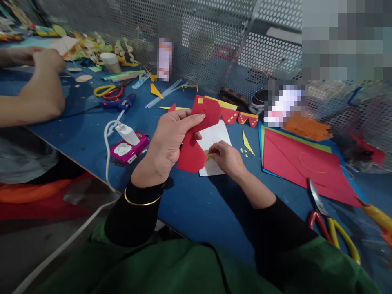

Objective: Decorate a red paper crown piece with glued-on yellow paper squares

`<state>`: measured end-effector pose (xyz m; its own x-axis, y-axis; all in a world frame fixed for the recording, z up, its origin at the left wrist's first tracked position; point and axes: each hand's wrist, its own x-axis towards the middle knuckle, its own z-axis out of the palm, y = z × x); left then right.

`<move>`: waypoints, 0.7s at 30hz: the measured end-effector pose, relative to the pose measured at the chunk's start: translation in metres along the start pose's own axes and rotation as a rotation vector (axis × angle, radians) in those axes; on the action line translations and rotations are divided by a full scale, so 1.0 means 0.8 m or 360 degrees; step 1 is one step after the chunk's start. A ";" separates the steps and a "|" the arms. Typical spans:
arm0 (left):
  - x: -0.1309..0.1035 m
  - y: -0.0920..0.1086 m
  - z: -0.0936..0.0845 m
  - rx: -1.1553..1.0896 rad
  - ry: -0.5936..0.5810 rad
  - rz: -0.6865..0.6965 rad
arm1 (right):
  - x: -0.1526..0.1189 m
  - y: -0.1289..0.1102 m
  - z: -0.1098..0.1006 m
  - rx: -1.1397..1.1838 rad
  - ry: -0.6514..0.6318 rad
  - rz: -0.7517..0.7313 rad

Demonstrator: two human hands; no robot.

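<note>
A red cut-out piece (192, 155), which looks like paper or foam sheet, is pinched between the thumb and fingers of my left hand (168, 141). One small yellow square (200, 101) sits on its upper corner. My right hand (228, 159) is low over a white sheet (216, 134), thumb and fingertips pressed together around a small yellow bit (208, 157). Behind the held piece lie more red cut-outs with yellow squares (248, 119). A pointed yellow scrap (247, 143) and several tiny yellow bits (244, 152) rest right of the white sheet.
Coloured sheets (300, 159) are stacked at the right, with scissors (321, 208) by their near edge. At the left are a purple power adapter (128, 149) with a white cable, a blue glue gun (118, 104) and more scissors (108, 90). A co-worker's arms (43, 81) rest at far left.
</note>
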<state>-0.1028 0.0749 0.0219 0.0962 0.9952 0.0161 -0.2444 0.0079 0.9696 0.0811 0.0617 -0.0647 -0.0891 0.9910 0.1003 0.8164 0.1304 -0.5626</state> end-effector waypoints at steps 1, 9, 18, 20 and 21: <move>0.000 0.000 0.000 -0.0001 -0.0002 0.0004 | 0.000 0.000 0.000 -0.0002 -0.0005 -0.0004; -0.003 0.002 0.002 0.0044 0.0025 -0.0013 | -0.001 -0.002 0.001 0.0143 0.0029 0.0059; -0.012 -0.001 0.016 0.0001 -0.0133 -0.0178 | -0.014 -0.009 -0.036 0.0677 0.0293 0.0144; -0.018 -0.005 0.021 0.0035 -0.0259 -0.0234 | -0.030 -0.013 -0.054 0.0793 0.0383 0.0144; -0.022 -0.007 0.024 0.0059 -0.0333 -0.0256 | -0.040 -0.015 -0.063 0.0841 0.0436 0.0148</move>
<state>-0.0846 0.0557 0.0210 0.3291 0.9397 -0.0928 -0.1746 0.1571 0.9720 0.1032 0.0268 -0.0201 0.1764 0.9639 0.1993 0.4130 0.1113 -0.9039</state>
